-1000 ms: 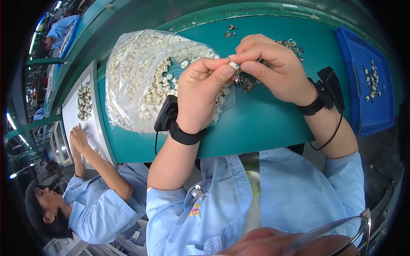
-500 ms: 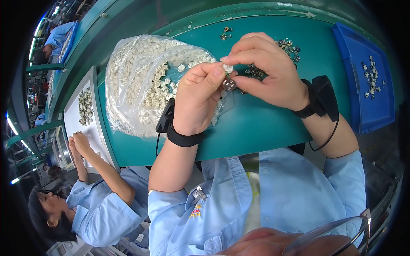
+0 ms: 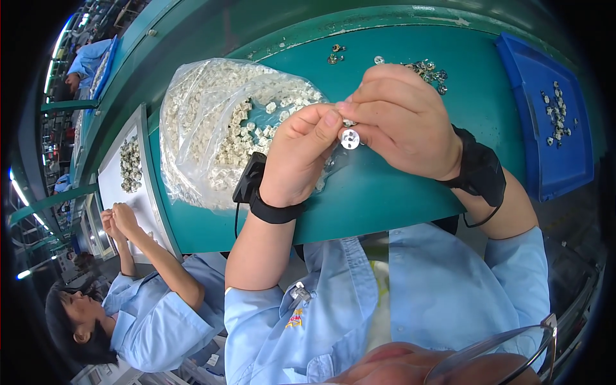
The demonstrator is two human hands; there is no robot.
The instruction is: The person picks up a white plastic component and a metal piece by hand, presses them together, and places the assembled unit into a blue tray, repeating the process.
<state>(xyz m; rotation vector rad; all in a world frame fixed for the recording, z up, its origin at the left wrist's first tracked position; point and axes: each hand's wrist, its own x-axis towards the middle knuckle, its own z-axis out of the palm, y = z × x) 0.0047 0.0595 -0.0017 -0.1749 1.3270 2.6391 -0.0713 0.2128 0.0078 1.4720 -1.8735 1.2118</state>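
My left hand [image 3: 301, 144] and my right hand [image 3: 404, 119] meet fingertip to fingertip over the green bench. Between them is a small round metal disc with holes [image 3: 350, 139], its shiny face turned up. The right thumb and fingers grip just above the disc; a bit of a pale small part shows there, mostly hidden by the fingers. Left thumb and forefinger are pinched against the same spot. Beside my left hand lies a clear plastic bag [image 3: 192, 135] full of small white parts [image 3: 240, 144]. Behind my right hand are loose metal parts [image 3: 430, 72].
A blue tray [image 3: 536, 173] with several small assembled pieces [image 3: 557, 115] stands at the right. A few pieces [image 3: 336, 54] lie on the far part of the green bench [image 3: 385, 212]. At the left, a co-worker [image 3: 154, 314] handles parts over a white board [image 3: 114, 186].
The metal disc has turned its bright face up and sits slightly lower. My right hand has shifted a little down and its fingers have closed in on the left fingertips.
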